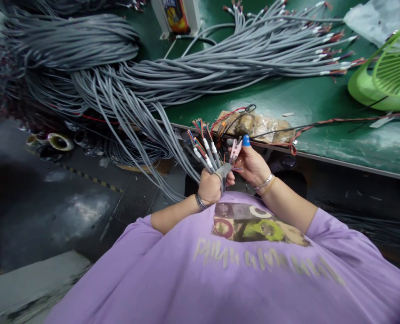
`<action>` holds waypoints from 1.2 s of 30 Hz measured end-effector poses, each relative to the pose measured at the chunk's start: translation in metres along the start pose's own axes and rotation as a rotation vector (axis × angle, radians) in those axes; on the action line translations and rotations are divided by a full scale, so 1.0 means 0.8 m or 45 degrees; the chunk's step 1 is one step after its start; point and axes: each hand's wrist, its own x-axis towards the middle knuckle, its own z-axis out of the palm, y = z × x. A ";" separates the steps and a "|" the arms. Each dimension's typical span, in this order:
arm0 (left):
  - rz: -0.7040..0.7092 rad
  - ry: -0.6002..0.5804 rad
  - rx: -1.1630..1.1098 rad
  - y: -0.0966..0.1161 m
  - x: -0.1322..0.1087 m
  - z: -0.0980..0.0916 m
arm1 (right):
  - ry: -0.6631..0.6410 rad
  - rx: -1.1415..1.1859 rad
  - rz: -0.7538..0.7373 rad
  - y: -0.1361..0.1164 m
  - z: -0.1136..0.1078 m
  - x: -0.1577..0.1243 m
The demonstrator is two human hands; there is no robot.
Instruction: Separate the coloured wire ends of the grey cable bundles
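Note:
My left hand (210, 185) is wrapped round several grey cables (216, 158) near their ends. A grey covering shows on its thumb. White bands circle the cable ends, and thin coloured wires fan out beyond them. Close beside it, my right hand (253, 167) is closed, with a blue cover on one fingertip. A small pink clip (235, 149) sticks up from its fingers, and fine wire ends show just below the clip. The fingers partly hide how the clip is gripped.
On the green table (348, 150) lies a large heap of grey cables (193, 74), some hanging over the edge. A taped block (265, 128) with a soldering-lead-like black cord sits at the near edge. A green fan (365, 87) and a plastic bag (377, 20) are at right.

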 end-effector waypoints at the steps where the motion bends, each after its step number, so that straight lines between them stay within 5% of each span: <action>1: 0.005 0.000 0.004 -0.001 0.000 -0.001 | 0.024 0.017 -0.013 -0.001 0.001 0.000; 5: -0.001 0.016 0.022 -0.004 0.000 -0.003 | 0.106 0.064 -0.067 0.001 0.003 0.000; 19: 0.037 0.029 -0.055 0.006 -0.015 -0.009 | -0.009 0.137 0.034 -0.005 -0.014 -0.010; 36: 0.087 0.067 -0.022 0.002 0.002 0.001 | 0.062 0.248 -0.071 0.006 -0.014 0.006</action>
